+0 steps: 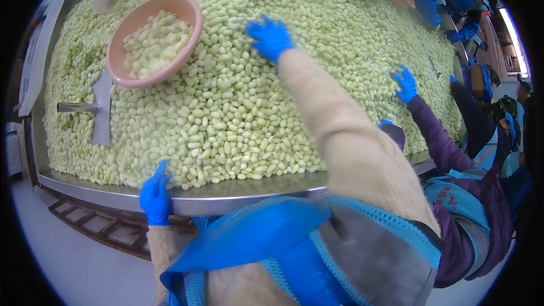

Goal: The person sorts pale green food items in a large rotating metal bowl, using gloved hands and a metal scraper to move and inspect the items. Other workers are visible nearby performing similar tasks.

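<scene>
Oval green pieces point(243, 130) surround the pink bowl point(116, 59) and lie directly beneath the right hand point(271, 39), spread wide right of the bowl, while the left hand point(154, 195), fingers narrow, contents indeterminate, sits on its near side.

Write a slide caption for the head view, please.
Right hand over green oval pieces, left hand at the metal rim, pink bowl nearby.

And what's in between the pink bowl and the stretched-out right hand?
Just loose pale-green oval pieces lie between the pink bowl and the gloved right hand; the head view shows it.
</scene>
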Motion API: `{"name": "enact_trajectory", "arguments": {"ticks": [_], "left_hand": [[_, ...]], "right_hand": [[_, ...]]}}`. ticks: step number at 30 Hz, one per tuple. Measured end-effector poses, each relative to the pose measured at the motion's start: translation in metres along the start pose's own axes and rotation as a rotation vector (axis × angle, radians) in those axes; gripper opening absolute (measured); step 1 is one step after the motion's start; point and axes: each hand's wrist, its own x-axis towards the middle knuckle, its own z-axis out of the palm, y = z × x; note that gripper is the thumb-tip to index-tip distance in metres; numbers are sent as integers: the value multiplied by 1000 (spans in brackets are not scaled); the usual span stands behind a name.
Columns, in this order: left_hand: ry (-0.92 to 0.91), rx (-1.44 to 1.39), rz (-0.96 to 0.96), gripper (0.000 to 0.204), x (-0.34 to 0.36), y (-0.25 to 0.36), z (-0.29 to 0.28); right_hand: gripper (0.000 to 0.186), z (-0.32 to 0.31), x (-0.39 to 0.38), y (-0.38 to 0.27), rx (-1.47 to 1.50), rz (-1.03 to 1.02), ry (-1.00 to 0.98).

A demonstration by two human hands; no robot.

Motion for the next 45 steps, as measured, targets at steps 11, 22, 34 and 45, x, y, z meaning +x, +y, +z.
{"name": "enact_trajectory", "arguments": {"ticks": [11,22,34,45], "left_hand": [[28,35,63,34,4,-1,6],[34,-57,48,34,6,2,6],[28,-30,60,32,2,2,-1],[62,-100,135,32,3,1,6]], "right_hand": [[66,-40,-158,155,-300,453,-425],[87,-15,-5,-131,453,91,-36],[38,-14,-182,-27,-141,-394,-326],[66,-98,-186,44,-143,59,-931]]}}
